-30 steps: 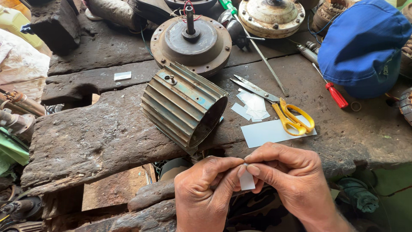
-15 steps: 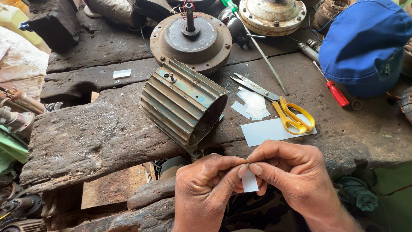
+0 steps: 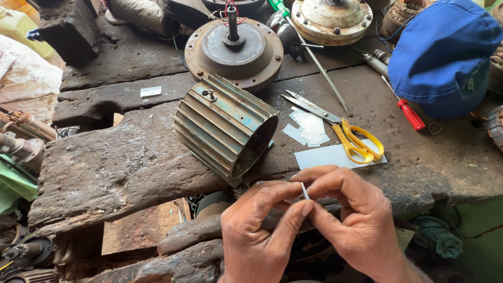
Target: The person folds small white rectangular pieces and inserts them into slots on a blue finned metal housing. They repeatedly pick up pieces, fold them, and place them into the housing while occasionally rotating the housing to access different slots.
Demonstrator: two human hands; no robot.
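My left hand (image 3: 259, 230) and my right hand (image 3: 351, 220) meet at the near edge of the bench and pinch a small white strip of paper (image 3: 305, 191) between their fingertips; only its thin edge shows. Just beyond them lies a ribbed, greenish metal motor housing (image 3: 225, 126) on its side, open end facing me. To its right are yellow-handled scissors (image 3: 351, 137) resting on a white sheet (image 3: 325, 156), with several small paper offcuts (image 3: 308, 127) beside the blades.
A round rusty motor end cover with a shaft (image 3: 234, 48) stands behind the housing. A second round cover (image 3: 331, 18), a long green-handled screwdriver (image 3: 314, 57), a red-handled screwdriver (image 3: 403, 107) and a blue cap (image 3: 445, 55) lie at the back right. The rough wooden bench (image 3: 115, 167) has a gap at the front.
The paper piece between my fingers was seen flat and wide before; now it is turned or folded so only a narrow edge shows. My hands stay in the same place.
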